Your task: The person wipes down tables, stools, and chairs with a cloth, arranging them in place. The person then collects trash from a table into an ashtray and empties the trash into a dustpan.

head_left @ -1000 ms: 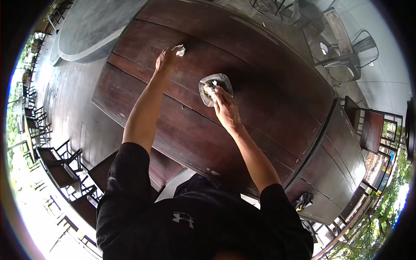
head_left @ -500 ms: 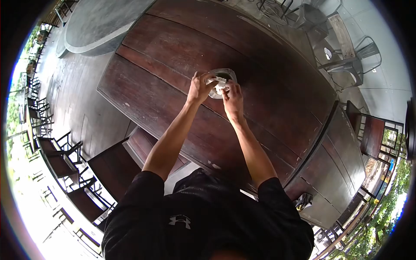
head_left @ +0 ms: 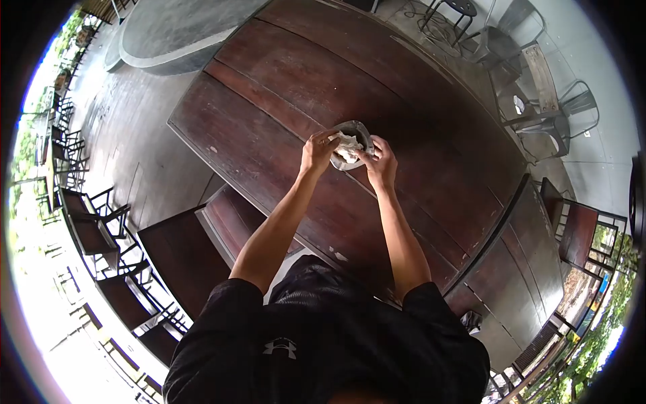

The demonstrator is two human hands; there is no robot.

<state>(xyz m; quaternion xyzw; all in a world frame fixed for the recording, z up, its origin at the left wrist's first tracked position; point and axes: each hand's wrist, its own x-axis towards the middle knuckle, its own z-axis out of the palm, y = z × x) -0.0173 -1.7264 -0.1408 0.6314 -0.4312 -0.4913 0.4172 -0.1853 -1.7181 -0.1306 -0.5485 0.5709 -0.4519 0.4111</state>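
A small grey dish [head_left: 363,129] with a dark inside sits on the dark wooden table [head_left: 269,87]. White crumpled tissue [head_left: 348,147] lies over its near left part, between my hands. My left hand [head_left: 317,155] is closed, its fingertips pinching the tissue's left edge. My right hand [head_left: 381,163] is by the dish's right rim, its fingers curled and one digit reaching in to the tissue's right edge. The fingers partly hide both the dish and the tissue.
Metal chairs [head_left: 501,47] and a wooden plank [head_left: 538,77] stand beyond the table's far right side. A bench [head_left: 232,222] lies along the near left edge. A second table [head_left: 518,269] adjoins on the right. A small dark object [head_left: 471,321] lies near its front edge.
The view has shifted, so the table and dish appear lower and farther right. My hands have moved slightly apart, and the tissue looks more spread out between them.
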